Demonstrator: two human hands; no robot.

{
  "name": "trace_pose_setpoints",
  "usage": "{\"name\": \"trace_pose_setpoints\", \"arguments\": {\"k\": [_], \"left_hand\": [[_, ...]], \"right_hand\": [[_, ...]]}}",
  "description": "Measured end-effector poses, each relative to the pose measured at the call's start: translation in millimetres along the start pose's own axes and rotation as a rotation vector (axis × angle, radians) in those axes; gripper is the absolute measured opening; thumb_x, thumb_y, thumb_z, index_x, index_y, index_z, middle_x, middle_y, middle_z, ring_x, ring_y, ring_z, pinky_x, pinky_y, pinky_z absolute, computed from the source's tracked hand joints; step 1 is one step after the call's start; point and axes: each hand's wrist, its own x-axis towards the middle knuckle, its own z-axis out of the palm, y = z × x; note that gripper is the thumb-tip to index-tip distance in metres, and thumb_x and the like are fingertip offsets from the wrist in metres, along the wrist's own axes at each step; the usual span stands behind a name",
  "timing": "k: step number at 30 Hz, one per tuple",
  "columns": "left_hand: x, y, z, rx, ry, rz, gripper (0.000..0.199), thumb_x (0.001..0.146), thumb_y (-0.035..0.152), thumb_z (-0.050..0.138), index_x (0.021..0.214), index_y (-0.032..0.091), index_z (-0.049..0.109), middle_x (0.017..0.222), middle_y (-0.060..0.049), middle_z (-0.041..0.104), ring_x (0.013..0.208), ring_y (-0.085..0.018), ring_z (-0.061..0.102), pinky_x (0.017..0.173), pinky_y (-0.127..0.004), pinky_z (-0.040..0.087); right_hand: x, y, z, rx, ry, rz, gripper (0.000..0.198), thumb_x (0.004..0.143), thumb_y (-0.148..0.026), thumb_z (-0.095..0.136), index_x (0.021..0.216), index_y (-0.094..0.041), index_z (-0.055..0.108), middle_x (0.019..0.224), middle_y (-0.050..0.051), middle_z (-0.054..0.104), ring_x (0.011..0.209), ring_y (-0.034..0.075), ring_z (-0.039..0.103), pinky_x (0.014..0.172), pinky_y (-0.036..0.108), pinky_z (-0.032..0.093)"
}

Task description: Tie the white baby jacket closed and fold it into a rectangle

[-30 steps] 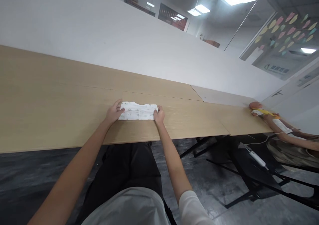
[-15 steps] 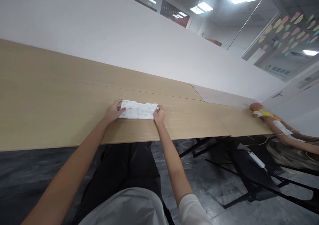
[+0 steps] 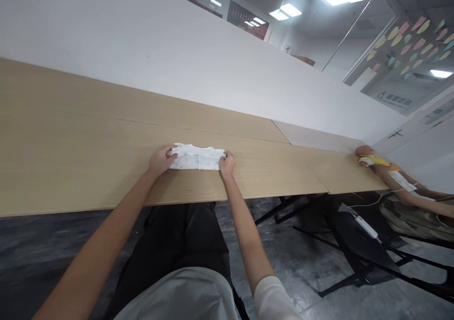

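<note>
A folded white cloth garment [image 3: 198,158] with a small printed pattern lies flat on the wood-coloured table, forming a long narrow rectangle. My left hand [image 3: 161,160] grips its left end, thumb on top and fingers behind the edge. At the opposite end, my right hand [image 3: 227,163] pinches the right edge between thumb and curled fingers. The far edge of the garment dips slightly, like a neckline. The undersides of both ends are hidden by my fingers.
The long table [image 3: 88,168] runs along a white wall [image 3: 142,60]. Over at the right, another person's arms [image 3: 407,194] reach toward a doll-like figure [image 3: 365,151] with yellow cloth. A black folding chair [image 3: 362,244] holds a white power strip [image 3: 366,226].
My left hand has shifted very slightly at the garment's left end. The garment and my right hand stay almost in place.
</note>
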Motion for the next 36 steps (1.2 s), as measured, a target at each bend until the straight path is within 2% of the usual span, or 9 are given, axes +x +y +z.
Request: {"name": "trace_pose_setpoints", "arguments": {"k": [7, 10, 13, 17, 20, 27, 30, 32, 36], "left_hand": [[1, -6, 0, 0.165, 0.012, 0.076, 0.036, 0.079, 0.032, 0.051, 0.105, 0.020, 0.073, 0.117, -0.011, 0.065, 0.115, -0.030, 0.055, 0.108, -0.044, 0.038], [1, -6, -1, 0.190, 0.014, 0.101, 0.039, 0.082, 0.035, 0.047, 0.109, 0.021, 0.072, 0.119, -0.011, 0.066, 0.117, -0.030, 0.054, 0.108, -0.046, 0.036], [-1, -6, -1, 0.158, 0.039, 0.185, 0.045, 0.087, 0.043, 0.041, 0.116, 0.022, 0.068, 0.127, -0.009, 0.063, 0.123, -0.028, 0.051, 0.112, -0.044, 0.033], [-1, -8, 5, 0.125, -0.078, 0.310, 0.059, 0.087, 0.060, 0.041, 0.124, 0.021, 0.064, 0.137, -0.010, 0.059, 0.131, -0.028, 0.048, 0.115, -0.042, 0.029], [0, -13, 9, 0.177, -0.144, 0.302, 0.070, 0.083, 0.070, 0.043, 0.130, 0.022, 0.061, 0.143, -0.008, 0.055, 0.136, -0.029, 0.044, 0.116, -0.043, 0.027], [-1, -13, 4, 0.191, -0.193, 0.279, 0.083, 0.083, 0.077, 0.038, 0.140, 0.018, 0.053, 0.147, -0.008, 0.051, 0.139, -0.028, 0.042, 0.116, -0.039, 0.028], [-2, -10, 1, 0.208, -0.152, 0.269, 0.074, 0.086, 0.070, 0.041, 0.137, 0.018, 0.055, 0.144, -0.009, 0.054, 0.134, -0.028, 0.047, 0.114, -0.039, 0.031], [-2, -10, -2, 0.268, -0.066, 0.219, 0.064, 0.090, 0.061, 0.039, 0.133, 0.017, 0.058, 0.138, -0.012, 0.059, 0.129, -0.029, 0.051, 0.111, -0.042, 0.033], [-2, -15, -5, 0.366, 0.096, 0.122, 0.055, 0.095, 0.046, 0.030, 0.127, 0.014, 0.061, 0.130, -0.017, 0.063, 0.124, -0.032, 0.054, 0.107, -0.046, 0.035]], "right_hand": [[1, 5, -3, -0.126, 0.017, 0.001, 0.028, 0.082, -0.009, 0.053, 0.098, -0.012, 0.075, 0.106, 0.017, 0.070, 0.106, 0.028, 0.060, 0.098, 0.037, 0.041], [-1, 4, -5, -0.140, 0.027, -0.014, 0.029, 0.084, -0.011, 0.052, 0.101, -0.013, 0.075, 0.109, 0.016, 0.070, 0.111, 0.028, 0.058, 0.100, 0.039, 0.039], [-2, 2, -6, -0.154, 0.022, -0.116, 0.033, 0.088, -0.012, 0.050, 0.112, -0.014, 0.072, 0.121, 0.015, 0.066, 0.118, 0.027, 0.055, 0.104, 0.039, 0.035], [-2, 0, -4, -0.191, -0.102, -0.270, 0.028, 0.089, -0.017, 0.055, 0.113, -0.015, 0.071, 0.132, 0.013, 0.062, 0.126, 0.025, 0.052, 0.110, 0.039, 0.030], [-2, 3, -2, -0.234, -0.186, -0.279, 0.025, 0.092, -0.019, 0.055, 0.110, -0.016, 0.072, 0.134, 0.012, 0.062, 0.130, 0.024, 0.050, 0.112, 0.041, 0.028], [-1, 9, 0, -0.219, -0.209, -0.262, 0.028, 0.093, -0.017, 0.049, 0.112, -0.018, 0.071, 0.134, 0.011, 0.062, 0.130, 0.023, 0.051, 0.114, 0.043, 0.028], [0, 12, 1, -0.174, -0.183, -0.253, 0.029, 0.091, -0.016, 0.050, 0.113, -0.017, 0.070, 0.136, 0.012, 0.060, 0.130, 0.023, 0.051, 0.114, 0.041, 0.030], [1, 13, 1, -0.139, -0.099, -0.223, 0.033, 0.090, -0.016, 0.051, 0.118, -0.015, 0.068, 0.141, 0.014, 0.056, 0.133, 0.024, 0.048, 0.112, 0.038, 0.032], [3, 14, -1, -0.127, 0.066, -0.042, 0.034, 0.090, -0.019, 0.050, 0.119, -0.010, 0.066, 0.135, 0.020, 0.057, 0.129, 0.029, 0.050, 0.108, 0.042, 0.035]]}}
